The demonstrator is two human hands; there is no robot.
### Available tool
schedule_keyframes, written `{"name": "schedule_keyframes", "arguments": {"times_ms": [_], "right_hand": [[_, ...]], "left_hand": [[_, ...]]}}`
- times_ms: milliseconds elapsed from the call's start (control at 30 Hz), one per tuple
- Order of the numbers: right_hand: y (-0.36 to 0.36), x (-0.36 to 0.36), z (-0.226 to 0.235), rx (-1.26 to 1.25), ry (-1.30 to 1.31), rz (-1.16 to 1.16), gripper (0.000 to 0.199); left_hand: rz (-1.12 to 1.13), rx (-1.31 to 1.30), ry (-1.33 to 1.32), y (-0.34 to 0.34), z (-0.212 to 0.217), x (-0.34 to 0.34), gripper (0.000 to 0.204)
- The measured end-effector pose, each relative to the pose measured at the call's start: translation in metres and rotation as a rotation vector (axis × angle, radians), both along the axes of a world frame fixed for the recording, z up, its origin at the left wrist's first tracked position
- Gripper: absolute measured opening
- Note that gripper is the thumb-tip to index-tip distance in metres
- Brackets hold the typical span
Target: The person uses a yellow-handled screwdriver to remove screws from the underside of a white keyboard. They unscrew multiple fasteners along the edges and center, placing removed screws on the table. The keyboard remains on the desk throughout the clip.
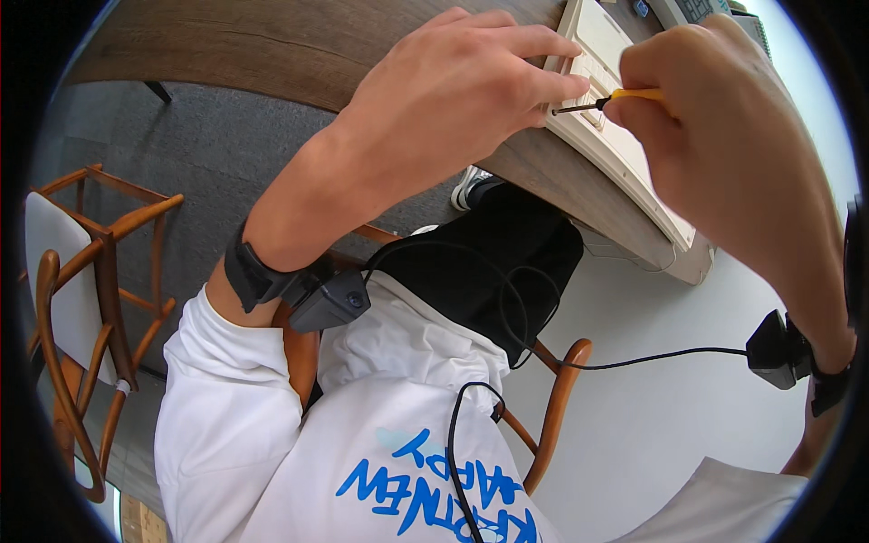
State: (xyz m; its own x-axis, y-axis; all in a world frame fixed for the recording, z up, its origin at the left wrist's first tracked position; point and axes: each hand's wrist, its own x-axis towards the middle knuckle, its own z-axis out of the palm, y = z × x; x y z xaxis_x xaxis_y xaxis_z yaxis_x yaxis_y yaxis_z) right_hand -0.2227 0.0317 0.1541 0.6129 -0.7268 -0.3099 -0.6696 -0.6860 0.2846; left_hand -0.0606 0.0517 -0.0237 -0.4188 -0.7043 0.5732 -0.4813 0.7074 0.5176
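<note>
A cream plastic panel (625,149) lies on the wooden table's edge (299,54) at the upper right. My left hand (453,90) rests on the panel's near corner, fingers stretched over it and pressing it down. My right hand (715,118) grips a small screwdriver (615,98) with a yellow handle and dark shaft. The shaft's tip touches the panel just below my left fingertips. Both wrists carry black strap-on cameras joined by a black cable.
I sit in a wooden chair; a second wooden chair (81,299) with a pale seat stands at the left on grey carpet. A grey device with keys (697,9) sits at the top right. A shoe (471,185) shows under the table.
</note>
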Motion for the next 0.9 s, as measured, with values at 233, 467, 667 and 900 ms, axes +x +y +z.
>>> {"name": "schedule_keyframes", "arguments": {"times_ms": [233, 467, 667, 900], "right_hand": [[-0.002, -0.006, -0.004, 0.038, 0.049, -0.140, 0.013], [0.000, -0.011, 0.007, 0.144, -0.146, 0.226, 0.029], [-0.014, -0.020, 0.007, 0.096, -0.145, 0.632, 0.025], [-0.005, -0.019, 0.000, 0.179, -0.199, 0.522, 0.025]], "left_hand": [[0.004, -0.076, 0.093, -0.004, -0.006, -0.002, 0.033], [0.085, -0.112, 0.066, -0.003, -0.012, -0.008, 0.032], [0.066, -0.086, 0.083, -0.002, -0.012, -0.008, 0.030], [0.059, -0.022, 0.087, -0.001, -0.009, -0.007, 0.031]]}}
